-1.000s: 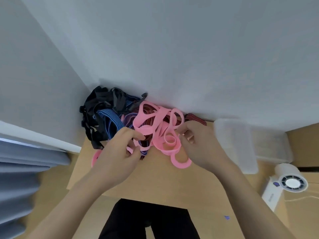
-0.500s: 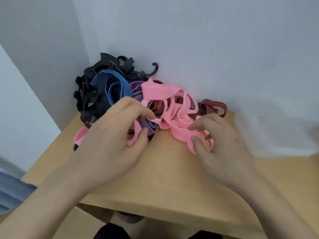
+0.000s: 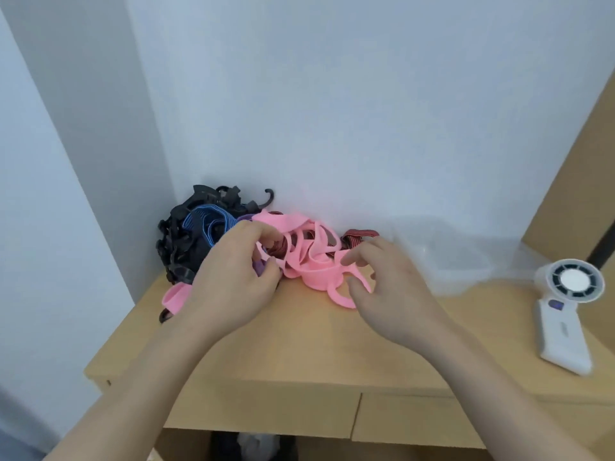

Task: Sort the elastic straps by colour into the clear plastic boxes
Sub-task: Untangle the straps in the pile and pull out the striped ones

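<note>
Between the fingers (image 3: 362, 252), pink straps (image 3: 309, 261) are lying tangled against the wall (image 3: 332, 128); left hand (image 3: 229, 284) and right hand (image 3: 396, 287) are each pinching a loop. Beyond the right fingers, blurred clear boxes (image 3: 449, 254) are sitting; bare bench (image 3: 299, 347) is lying nearer.

Two hands (image 3: 233, 281) (image 3: 396, 291), one fan (image 3: 574, 282)
</note>
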`<state>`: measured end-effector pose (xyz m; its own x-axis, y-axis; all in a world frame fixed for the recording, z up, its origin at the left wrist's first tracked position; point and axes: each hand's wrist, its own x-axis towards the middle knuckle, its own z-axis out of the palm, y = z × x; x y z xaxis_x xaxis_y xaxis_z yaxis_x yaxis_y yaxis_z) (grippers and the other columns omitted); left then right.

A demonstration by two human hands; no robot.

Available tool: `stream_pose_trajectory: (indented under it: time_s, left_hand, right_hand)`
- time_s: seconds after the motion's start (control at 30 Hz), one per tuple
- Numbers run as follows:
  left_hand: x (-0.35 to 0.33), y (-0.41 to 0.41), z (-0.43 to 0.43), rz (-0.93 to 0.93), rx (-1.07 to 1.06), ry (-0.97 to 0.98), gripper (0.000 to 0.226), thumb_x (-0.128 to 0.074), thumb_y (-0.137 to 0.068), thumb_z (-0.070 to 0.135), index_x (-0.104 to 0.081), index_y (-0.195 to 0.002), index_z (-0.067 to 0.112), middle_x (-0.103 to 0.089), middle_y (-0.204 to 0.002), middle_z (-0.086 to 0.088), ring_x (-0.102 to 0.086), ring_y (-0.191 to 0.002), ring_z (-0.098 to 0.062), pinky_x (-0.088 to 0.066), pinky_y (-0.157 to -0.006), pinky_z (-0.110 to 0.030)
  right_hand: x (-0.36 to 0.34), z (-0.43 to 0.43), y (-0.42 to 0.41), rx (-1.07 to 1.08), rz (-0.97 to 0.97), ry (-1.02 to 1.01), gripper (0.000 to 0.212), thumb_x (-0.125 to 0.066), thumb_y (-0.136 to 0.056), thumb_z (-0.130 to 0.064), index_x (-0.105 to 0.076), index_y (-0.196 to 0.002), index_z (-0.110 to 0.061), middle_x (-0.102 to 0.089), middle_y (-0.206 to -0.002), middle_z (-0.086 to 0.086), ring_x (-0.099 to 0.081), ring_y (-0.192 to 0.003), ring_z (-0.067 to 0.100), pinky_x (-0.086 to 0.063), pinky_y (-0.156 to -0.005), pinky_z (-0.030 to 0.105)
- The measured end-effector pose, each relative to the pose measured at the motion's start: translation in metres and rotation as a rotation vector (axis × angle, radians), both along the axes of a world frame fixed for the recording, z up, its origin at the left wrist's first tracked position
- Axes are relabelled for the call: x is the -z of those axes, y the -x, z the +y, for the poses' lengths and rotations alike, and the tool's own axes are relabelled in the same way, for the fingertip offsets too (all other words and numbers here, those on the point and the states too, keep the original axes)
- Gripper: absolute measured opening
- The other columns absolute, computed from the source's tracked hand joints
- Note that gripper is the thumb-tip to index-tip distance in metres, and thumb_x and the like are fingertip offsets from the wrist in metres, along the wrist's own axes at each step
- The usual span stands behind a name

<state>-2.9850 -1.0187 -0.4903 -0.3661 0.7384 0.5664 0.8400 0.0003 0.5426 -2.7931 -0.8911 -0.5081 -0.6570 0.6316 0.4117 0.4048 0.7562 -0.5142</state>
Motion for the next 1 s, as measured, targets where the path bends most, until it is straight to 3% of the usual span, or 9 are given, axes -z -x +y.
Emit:
stream_pose_trajectory:
  time_s: [0.17,0.27,0.37,0.47,0.6,0.77,1.0]
  left_hand:
    - [-0.01,0.042,0.058,0.207,-0.147,0.051,0.032,-0.053,-0.082,0.026,-0.063,-0.112,0.021,-0.058,-0.103,0.013,-0.052,-0.101,-0.017,-0.04,-0.089,-0.039]
    - [-0.018,0.06,0.08,0.337,-0.126,0.279,0.034,-0.047,-0.079,0.042,-0.063,-0.105,0.027,-0.055,-0.102,0.016,-0.048,-0.104,-0.015,-0.031,-0.092,-0.037]
    - [-0.024,0.067,0.092,0.316,-0.076,0.497,0.028,-0.049,-0.084,0.052,-0.06,-0.098,0.03,-0.054,-0.099,0.013,-0.047,-0.103,-0.016,-0.036,-0.099,-0.041]
    - [-0.018,0.071,0.093,0.262,-0.051,0.419,0.016,-0.064,-0.088,0.039,-0.06,-0.093,0.024,-0.055,-0.096,0.01,-0.049,-0.101,-0.019,-0.042,-0.092,-0.042]
    - [-0.003,0.072,0.087,0.263,-0.085,0.297,0.016,-0.061,-0.082,0.036,-0.06,-0.091,0.022,-0.055,-0.093,0.009,-0.05,-0.096,-0.02,-0.042,-0.081,-0.037]
    - [0.013,0.085,0.074,0.306,-0.015,0.191,0.026,-0.052,-0.075,0.031,-0.062,-0.097,0.021,-0.057,-0.094,0.009,-0.051,-0.094,-0.019,-0.04,-0.087,-0.039]
    - [0.037,0.091,0.071,0.222,0.001,0.03,0.019,-0.056,-0.081,0.024,-0.061,-0.099,0.024,-0.057,-0.101,0.015,-0.051,-0.095,-0.013,-0.034,-0.085,-0.029]
  right_hand:
    - [-0.004,0.057,0.05,-0.039,0.018,-0.033,0.018,-0.053,-0.095,-0.023,-0.053,-0.104,-0.039,-0.046,-0.107,-0.022,-0.05,-0.095,-0.001,-0.049,-0.079,0.034]
    - [-0.008,0.073,0.07,-0.051,0.029,-0.024,0.019,-0.052,-0.097,-0.022,-0.057,-0.11,-0.034,-0.047,-0.113,-0.021,-0.049,-0.101,-0.001,-0.042,-0.076,0.024]
    - [-0.005,0.081,0.082,-0.046,0.071,0.016,0.02,-0.053,-0.096,-0.019,-0.058,-0.109,-0.033,-0.048,-0.112,-0.02,-0.047,-0.107,-0.003,-0.039,-0.08,0.021]
    - [0.013,0.075,0.088,-0.019,0.146,0.008,0.023,-0.055,-0.092,-0.013,-0.059,-0.104,-0.032,-0.047,-0.102,-0.019,-0.046,-0.096,-0.002,-0.034,-0.077,0.014]
    - [0.025,0.065,0.09,-0.011,0.169,-0.023,0.032,-0.056,-0.091,-0.011,-0.052,-0.1,-0.041,-0.046,-0.101,-0.019,-0.045,-0.093,-0.007,-0.031,-0.076,0.005]
    - [0.016,0.07,0.103,-0.03,0.064,-0.061,0.023,-0.057,-0.089,-0.012,-0.062,-0.107,-0.025,-0.049,-0.108,-0.013,-0.05,-0.102,0.004,-0.041,-0.084,0.023]
    - [0.016,0.094,0.129,-0.045,0.137,-0.09,0.023,-0.058,-0.09,-0.009,-0.062,-0.109,-0.023,-0.051,-0.109,-0.012,-0.05,-0.102,0.001,-0.04,-0.086,0.021]
